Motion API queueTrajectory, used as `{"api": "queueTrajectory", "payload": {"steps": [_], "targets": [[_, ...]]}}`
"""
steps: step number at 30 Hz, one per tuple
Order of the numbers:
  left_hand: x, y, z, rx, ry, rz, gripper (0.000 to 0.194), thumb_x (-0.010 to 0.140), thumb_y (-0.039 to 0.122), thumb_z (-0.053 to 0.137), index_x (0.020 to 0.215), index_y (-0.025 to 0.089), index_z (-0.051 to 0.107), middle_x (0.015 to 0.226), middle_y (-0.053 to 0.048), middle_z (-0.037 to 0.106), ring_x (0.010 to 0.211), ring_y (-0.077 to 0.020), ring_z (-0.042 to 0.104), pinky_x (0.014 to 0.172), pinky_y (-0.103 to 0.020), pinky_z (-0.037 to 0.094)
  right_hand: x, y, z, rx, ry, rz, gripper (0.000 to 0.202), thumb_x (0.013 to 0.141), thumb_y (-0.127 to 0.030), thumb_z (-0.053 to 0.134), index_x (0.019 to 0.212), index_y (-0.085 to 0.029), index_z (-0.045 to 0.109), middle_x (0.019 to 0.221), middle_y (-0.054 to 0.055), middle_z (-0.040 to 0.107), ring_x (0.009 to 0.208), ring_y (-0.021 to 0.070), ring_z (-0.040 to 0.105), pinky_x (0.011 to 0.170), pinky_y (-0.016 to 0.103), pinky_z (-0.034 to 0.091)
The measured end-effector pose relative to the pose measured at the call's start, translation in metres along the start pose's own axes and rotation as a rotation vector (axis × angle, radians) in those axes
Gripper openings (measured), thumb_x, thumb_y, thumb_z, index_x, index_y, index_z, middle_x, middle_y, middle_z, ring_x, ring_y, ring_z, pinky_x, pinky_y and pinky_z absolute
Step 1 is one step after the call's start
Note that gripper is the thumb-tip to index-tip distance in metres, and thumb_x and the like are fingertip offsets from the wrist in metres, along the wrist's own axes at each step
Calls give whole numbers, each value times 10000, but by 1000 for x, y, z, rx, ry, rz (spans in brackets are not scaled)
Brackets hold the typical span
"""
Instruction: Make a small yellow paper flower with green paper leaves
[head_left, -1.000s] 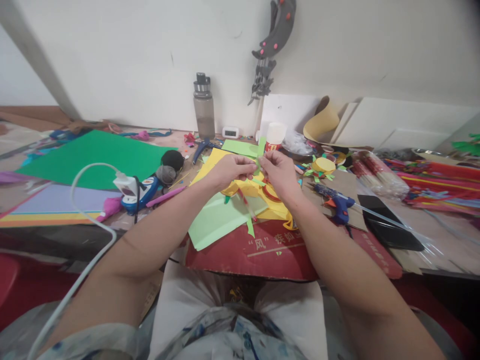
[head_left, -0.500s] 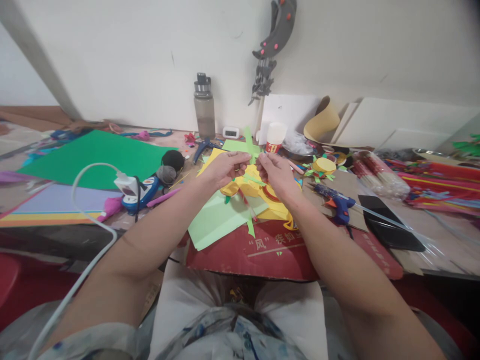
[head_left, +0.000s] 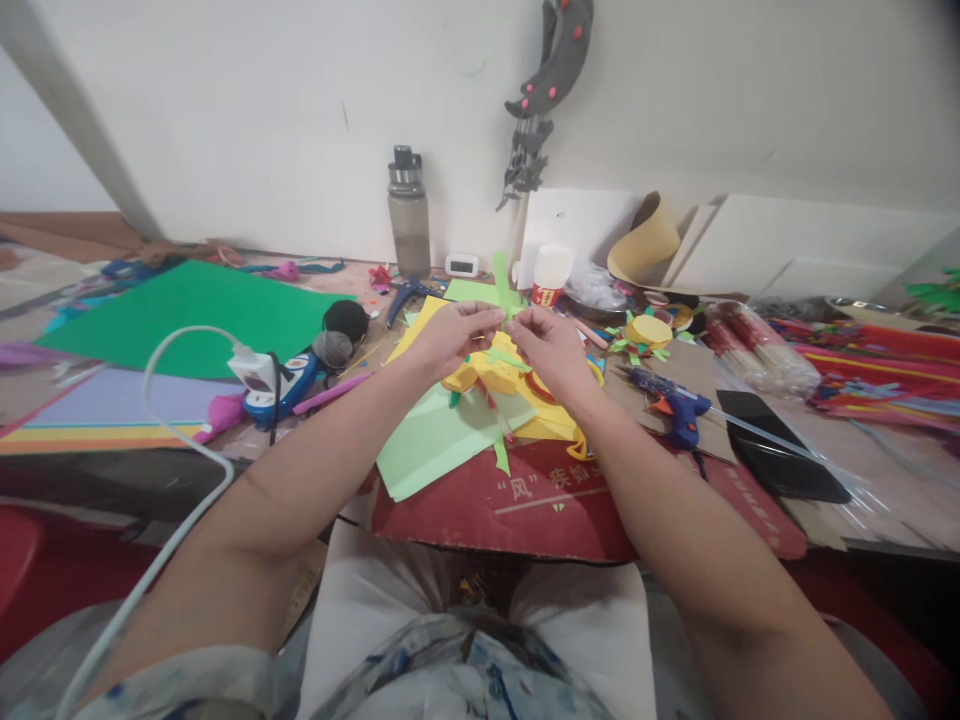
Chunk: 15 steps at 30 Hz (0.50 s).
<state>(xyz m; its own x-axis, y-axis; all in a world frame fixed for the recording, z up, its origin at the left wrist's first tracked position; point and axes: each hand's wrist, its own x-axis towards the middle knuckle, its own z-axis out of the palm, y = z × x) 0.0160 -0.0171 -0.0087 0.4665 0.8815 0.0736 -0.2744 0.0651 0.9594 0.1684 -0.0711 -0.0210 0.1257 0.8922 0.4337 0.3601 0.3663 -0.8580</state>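
Since half a second ago, our right hand [head_left: 551, 345] has closed the small gap to our left hand [head_left: 454, 335], so the two sets of fingertips now meet; the pale green paper strip [head_left: 500, 275] has shifted slightly rightward with them.

From the head view, we see the left hand pinching the strip near its lower end between thumb and fingertips, and the right hand pinching it just beside; the exact finger contact is too small for us to tell. The strip stands nearly upright above our fingertips, over the middle of the tabletop [head_left: 900, 455].

Below our hands lies a yellow paper piece [head_left: 499, 375], partly hidden, with light green paper [head_left: 420, 450] to its left and a red cardboard [head_left: 450, 515] beneath, at the tabletop's near edge. Toward the right edge we find a blue glue gun [head_left: 684, 415] and a black phone [head_left: 780, 445]. Along the far edge stand a grey bottle [head_left: 409, 220], a small white clock [head_left: 461, 265] and a paper cup [head_left: 551, 275]. Toward the left edge lies a dark green sheet [head_left: 180, 320], with a blue-and-white power strip [head_left: 289, 390] nearer us.
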Motion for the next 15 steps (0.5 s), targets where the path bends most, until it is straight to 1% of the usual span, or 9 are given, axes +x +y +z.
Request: {"api": "queueTrajectory", "payload": {"steps": [6, 15], "targets": [[1, -1, -2, -23, -54, 49, 295, 673, 270, 876, 687, 119, 622, 621, 34, 566, 558, -36, 512, 568, -184, 417, 0, 1, 1, 7, 2, -8, 260, 805, -412, 656, 676, -227, 526, 600, -30, 462, 596, 129, 409, 552, 281, 322], [2, 1, -4, -48, -72, 38, 328, 652, 295, 898, 703, 111, 631, 628, 23, 595, 550, -40, 534, 558, -183, 437, 1, 3, 1, 119, -40, 26, 275, 794, -425, 665, 670, -228, 518, 562, -40, 470, 545, 119, 409, 526, 275, 321]]}}
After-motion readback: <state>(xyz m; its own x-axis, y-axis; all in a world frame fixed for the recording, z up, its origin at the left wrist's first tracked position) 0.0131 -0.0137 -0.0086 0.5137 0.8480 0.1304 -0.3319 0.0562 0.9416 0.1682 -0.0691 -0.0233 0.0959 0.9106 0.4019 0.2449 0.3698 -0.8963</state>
